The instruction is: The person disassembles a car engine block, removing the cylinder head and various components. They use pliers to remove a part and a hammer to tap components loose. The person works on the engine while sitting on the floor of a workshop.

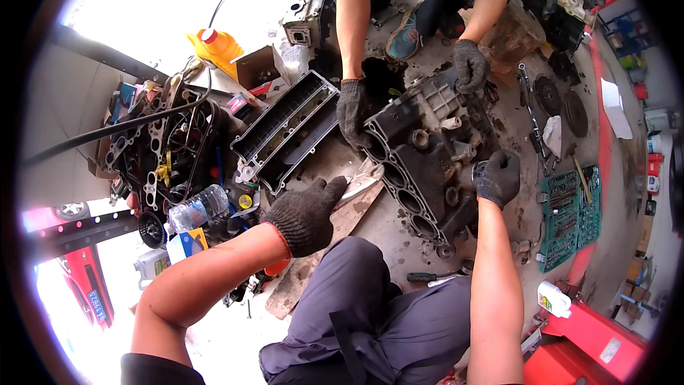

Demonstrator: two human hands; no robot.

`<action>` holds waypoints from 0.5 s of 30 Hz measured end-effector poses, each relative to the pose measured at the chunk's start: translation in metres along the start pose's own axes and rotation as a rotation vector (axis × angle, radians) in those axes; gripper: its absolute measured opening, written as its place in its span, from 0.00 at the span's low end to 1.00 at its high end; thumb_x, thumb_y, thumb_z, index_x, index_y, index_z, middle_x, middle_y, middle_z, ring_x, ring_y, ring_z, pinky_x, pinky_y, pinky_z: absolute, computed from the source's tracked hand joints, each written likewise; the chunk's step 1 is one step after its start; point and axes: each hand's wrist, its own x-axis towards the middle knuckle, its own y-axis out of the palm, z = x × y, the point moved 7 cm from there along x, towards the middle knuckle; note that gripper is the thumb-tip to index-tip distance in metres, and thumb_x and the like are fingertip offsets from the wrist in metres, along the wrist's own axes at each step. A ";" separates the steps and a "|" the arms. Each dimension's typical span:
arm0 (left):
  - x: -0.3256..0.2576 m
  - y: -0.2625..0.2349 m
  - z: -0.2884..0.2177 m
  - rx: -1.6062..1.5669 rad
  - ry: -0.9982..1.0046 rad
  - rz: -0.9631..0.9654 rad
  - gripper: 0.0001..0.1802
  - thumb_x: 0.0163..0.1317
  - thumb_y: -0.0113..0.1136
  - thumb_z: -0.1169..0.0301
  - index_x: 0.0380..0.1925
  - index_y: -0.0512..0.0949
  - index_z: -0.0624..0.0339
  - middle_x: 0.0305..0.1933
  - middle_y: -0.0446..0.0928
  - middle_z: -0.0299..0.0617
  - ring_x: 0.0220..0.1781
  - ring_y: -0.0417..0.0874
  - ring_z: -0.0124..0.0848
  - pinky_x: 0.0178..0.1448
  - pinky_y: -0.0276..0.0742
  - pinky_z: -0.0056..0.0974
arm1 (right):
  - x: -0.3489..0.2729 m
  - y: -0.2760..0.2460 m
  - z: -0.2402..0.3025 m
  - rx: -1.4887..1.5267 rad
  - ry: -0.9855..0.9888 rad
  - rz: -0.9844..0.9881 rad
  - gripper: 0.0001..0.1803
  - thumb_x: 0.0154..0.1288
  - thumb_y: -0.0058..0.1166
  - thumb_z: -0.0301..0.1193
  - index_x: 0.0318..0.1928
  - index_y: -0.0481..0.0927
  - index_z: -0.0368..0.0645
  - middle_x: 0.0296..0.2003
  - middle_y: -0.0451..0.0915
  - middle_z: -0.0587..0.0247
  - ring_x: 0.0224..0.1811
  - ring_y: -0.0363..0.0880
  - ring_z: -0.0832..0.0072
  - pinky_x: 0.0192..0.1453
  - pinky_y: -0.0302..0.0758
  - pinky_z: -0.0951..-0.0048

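Observation:
A dark, greasy engine block (406, 160) lies tilted on the floor before me, its row of round cylinder bores facing left and toward me. My right hand (497, 180), in a dark knit glove, is closed around a small round metal part (479, 172) at the block's right side; the glove covers most of it. Left of the block, my gloved left hand (303, 219) hovers near a wooden board (342, 224) with pale scraps on it. Its fingers are loosely apart and hold nothing visible. Opposite me, a co-worker's gloved hands (353, 113) steady the block's far end.
A black valve cover (288, 128) lies left of the block, beside a heap of engine parts and gaskets (167, 146). An orange-yellow jug (217, 50) stands behind. At right are a green socket set (570, 217), ratchet (531, 103) and round discs (574, 114). A screwdriver (422, 276) lies near my knees.

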 end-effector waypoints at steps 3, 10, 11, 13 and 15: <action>0.003 -0.009 -0.012 -0.068 0.028 -0.030 0.31 0.47 0.65 0.68 0.55 0.73 0.56 0.48 0.78 0.55 0.50 0.82 0.56 0.51 0.79 0.55 | -0.008 0.000 0.002 0.028 -0.011 -0.007 0.11 0.61 0.58 0.41 0.37 0.83 0.50 0.34 0.86 0.61 0.36 0.85 0.58 0.42 0.79 0.57; 0.145 -0.057 -0.074 -0.081 0.442 -0.510 0.20 0.52 0.71 0.61 0.39 0.82 0.63 0.41 0.81 0.60 0.42 0.84 0.54 0.48 0.79 0.47 | 0.003 0.007 -0.021 0.164 0.259 -0.031 0.17 0.66 0.53 0.44 0.35 0.81 0.43 0.35 0.83 0.48 0.39 0.83 0.50 0.44 0.76 0.53; 0.158 -0.062 -0.084 -0.225 0.494 -0.371 0.20 0.55 0.71 0.59 0.40 0.83 0.65 0.41 0.83 0.56 0.42 0.85 0.48 0.49 0.79 0.44 | -0.005 0.002 -0.005 0.121 0.358 -0.083 0.16 0.65 0.54 0.42 0.34 0.80 0.41 0.33 0.83 0.47 0.40 0.83 0.50 0.44 0.76 0.54; 0.193 -0.053 -0.098 -0.290 0.450 -0.104 0.18 0.62 0.68 0.63 0.45 0.82 0.67 0.41 0.86 0.50 0.41 0.87 0.37 0.48 0.80 0.40 | -0.004 0.007 -0.007 0.011 0.265 -0.196 0.11 0.62 0.56 0.39 0.34 0.81 0.44 0.34 0.83 0.49 0.39 0.82 0.50 0.45 0.77 0.54; 0.261 -0.024 -0.030 -0.792 0.201 0.115 0.18 0.60 0.70 0.69 0.49 0.80 0.61 0.39 0.84 0.38 0.38 0.84 0.28 0.43 0.81 0.37 | -0.004 -0.002 0.005 0.152 0.107 -0.347 0.08 0.60 0.57 0.36 0.34 0.81 0.46 0.34 0.83 0.52 0.38 0.82 0.51 0.43 0.77 0.52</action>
